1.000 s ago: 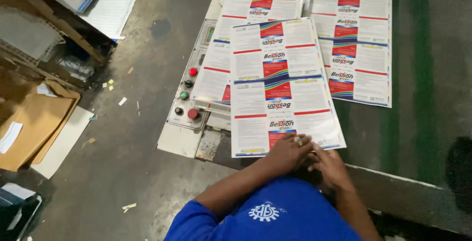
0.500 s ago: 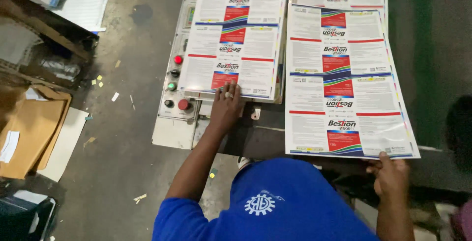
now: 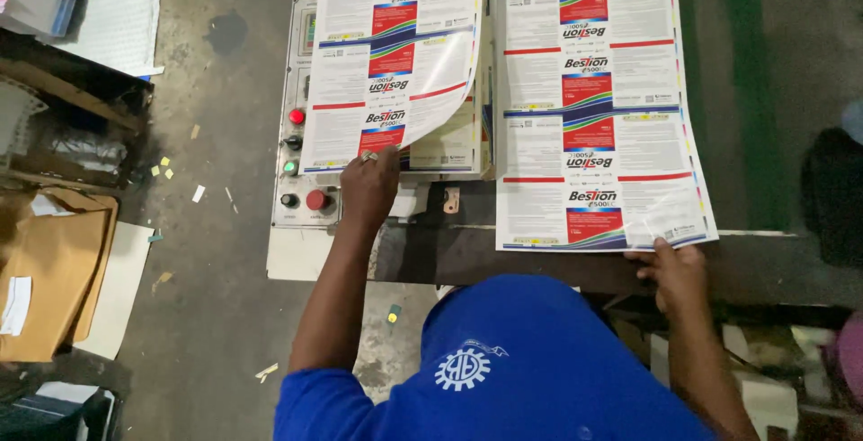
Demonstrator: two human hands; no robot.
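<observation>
My left hand point(image 3: 369, 185) grips the near edge of a printed label sheet point(image 3: 382, 54) and lifts it off the left stack point(image 3: 449, 149), so its right corner curls upward. My right hand point(image 3: 672, 270) pinches the near right corner of a second printed label sheet point(image 3: 593, 117), which lies flat on the right stack on the dark machine table point(image 3: 467, 252). Both sheets are white with red, blue and green label panels. My blue shirt fills the bottom of the view.
A grey control panel point(image 3: 292, 198) with red, green and black buttons sits just left of my left hand. Brown cardboard point(image 3: 54, 270) and paper piles lie on the concrete floor at left. A dark shape point(image 3: 831, 194) stands at the far right.
My left hand has taken hold of the top left sheet and raised its edge. My right hand has laid the right sheet down on the right stack and drawn it nearer.
</observation>
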